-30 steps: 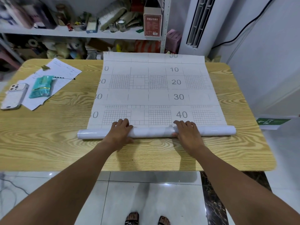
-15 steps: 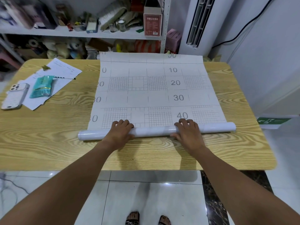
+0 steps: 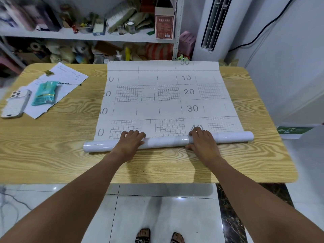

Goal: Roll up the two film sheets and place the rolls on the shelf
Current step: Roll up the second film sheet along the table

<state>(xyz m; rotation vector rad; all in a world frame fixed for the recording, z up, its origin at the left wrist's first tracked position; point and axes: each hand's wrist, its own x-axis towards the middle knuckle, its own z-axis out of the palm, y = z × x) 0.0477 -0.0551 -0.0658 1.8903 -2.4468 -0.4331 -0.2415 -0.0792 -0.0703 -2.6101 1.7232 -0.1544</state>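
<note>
A white film sheet (image 3: 164,99) printed with grids and numbers lies flat on the wooden table (image 3: 52,155), reaching its far edge. Its near end is wound into a glossy roll (image 3: 166,141) that runs across the table, slightly raised on the right. My left hand (image 3: 130,140) rests palm down on the roll's left part, fingers over the top. My right hand (image 3: 201,140) grips the roll's right part, thumb on the near side. A cluttered white shelf (image 3: 87,35) stands behind the table. Only one sheet can be made out.
A white phone (image 3: 16,103), a teal packet (image 3: 45,92), papers (image 3: 68,79) and a pen lie at the table's left. A red box (image 3: 164,26) stands on the shelf. A white air conditioner (image 3: 213,23) stands at the back right. My feet show on the tiled floor below.
Both hands have pushed the roll a little farther away, over the sheet. The roll now covers the bottom of the "40" mark, and its right end sits slightly ahead.
</note>
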